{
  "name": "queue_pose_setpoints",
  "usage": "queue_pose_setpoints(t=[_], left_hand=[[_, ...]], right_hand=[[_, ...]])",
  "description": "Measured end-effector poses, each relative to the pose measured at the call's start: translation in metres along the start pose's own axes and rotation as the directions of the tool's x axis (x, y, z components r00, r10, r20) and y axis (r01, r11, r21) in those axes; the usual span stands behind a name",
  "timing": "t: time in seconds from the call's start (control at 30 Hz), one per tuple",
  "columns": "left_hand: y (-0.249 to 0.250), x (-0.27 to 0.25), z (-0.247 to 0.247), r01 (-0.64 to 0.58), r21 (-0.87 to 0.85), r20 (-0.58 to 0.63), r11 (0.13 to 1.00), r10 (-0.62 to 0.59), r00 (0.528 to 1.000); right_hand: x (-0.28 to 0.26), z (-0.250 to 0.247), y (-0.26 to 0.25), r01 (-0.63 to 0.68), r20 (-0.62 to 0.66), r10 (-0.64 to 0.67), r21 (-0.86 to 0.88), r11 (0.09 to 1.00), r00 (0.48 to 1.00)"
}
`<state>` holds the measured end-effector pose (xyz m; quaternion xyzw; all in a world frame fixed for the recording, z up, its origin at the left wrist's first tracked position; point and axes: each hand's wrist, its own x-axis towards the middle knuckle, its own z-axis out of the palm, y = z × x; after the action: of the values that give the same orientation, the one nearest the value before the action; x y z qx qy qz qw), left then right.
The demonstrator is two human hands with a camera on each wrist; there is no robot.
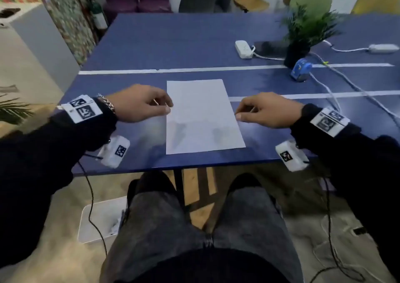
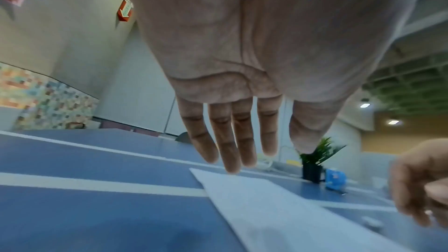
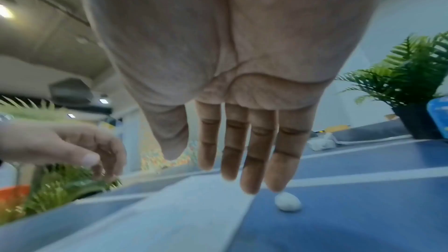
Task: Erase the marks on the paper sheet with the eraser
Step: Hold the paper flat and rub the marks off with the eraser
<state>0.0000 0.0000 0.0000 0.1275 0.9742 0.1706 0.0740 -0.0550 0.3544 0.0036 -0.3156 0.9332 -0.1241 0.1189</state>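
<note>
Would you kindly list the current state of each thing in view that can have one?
paper sheet: flat on the blue table, no marks discernible.
eraser: lying on the table beside the sheet's right edge, not held.
left hand: open, fingers extended at the sheet's left edge.
right hand: open, fingertips just above the eraser.
potted plant: upright.
</note>
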Motion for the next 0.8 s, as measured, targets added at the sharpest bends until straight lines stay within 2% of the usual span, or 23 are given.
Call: queue_pose_setpoints(t=[0.17,0.3,0.43,0.57,0.7,0.8], left_hand=[[-0.025,0.055,0.013,0.182,0.029,-0.059,0.983,-0.180,0.982],[-0.039,0.091,0.018,0.204,0.013,-0.099,0.979,-0.201,0.975],[-0.050,0.128,0.018,0.182,0.039,-0.105,0.982,-0.178,0.979],[-0.070,0.161,0.020,0.207,0.090,-0.024,0.974,-0.206,0.978],[-0.083,0.172,0.025,0.200,0.155,0.071,0.967,-0.213,0.974],[-0.085,0.169,0.029,0.162,0.255,0.124,0.953,-0.198,0.972]], right_hand=[[0.056,0.020,0.027,-0.221,-0.067,0.215,-0.109,0.969,0.974],[0.072,0.031,0.047,-0.331,-0.121,0.321,-0.073,0.941,0.939],[0.078,0.035,0.055,-0.277,-0.093,0.270,-0.072,0.958,0.958],[0.082,0.037,0.062,-0.185,-0.049,0.180,-0.117,0.976,0.982],[0.083,0.031,0.067,-0.174,-0.004,0.175,-0.118,0.978,0.985],[0.085,0.021,0.057,-0.171,-0.033,0.170,-0.033,0.985,0.985]])
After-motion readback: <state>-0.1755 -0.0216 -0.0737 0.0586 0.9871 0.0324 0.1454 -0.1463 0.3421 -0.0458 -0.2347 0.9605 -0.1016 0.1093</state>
